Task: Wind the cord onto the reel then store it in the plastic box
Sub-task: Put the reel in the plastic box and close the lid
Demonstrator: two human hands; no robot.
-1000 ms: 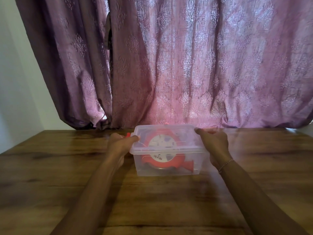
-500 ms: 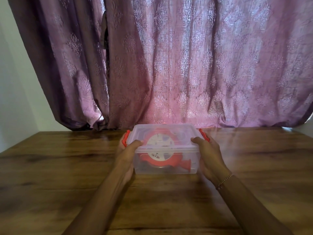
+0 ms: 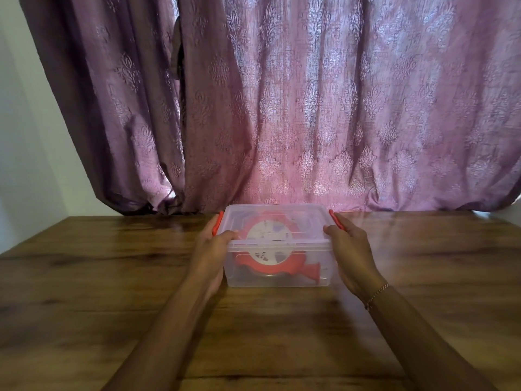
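The box [image 3: 277, 273], clear plastic, stands on the tabletop [image 3: 112, 277] near its far edge, just in front of the curtain [image 3: 282, 108]. Its lid [image 3: 298, 221] is seated on top. Red latches sit at both short ends: left latch [image 3: 217, 222], right latch [image 3: 336, 220]. The reel [image 3: 270, 249], red with a white centre disc, lies inside the box and shows through lid and front wall; a red handle stub points toward the right front corner. The cord cannot be told apart on the reel.

Left hand [image 3: 211, 255] is clasped on the box's left end, thumb over the lid's front corner. Right hand [image 3: 351, 255] is clasped on the right end, fingers by the latch. A bracelet [image 3: 376, 294] is on the right wrist.
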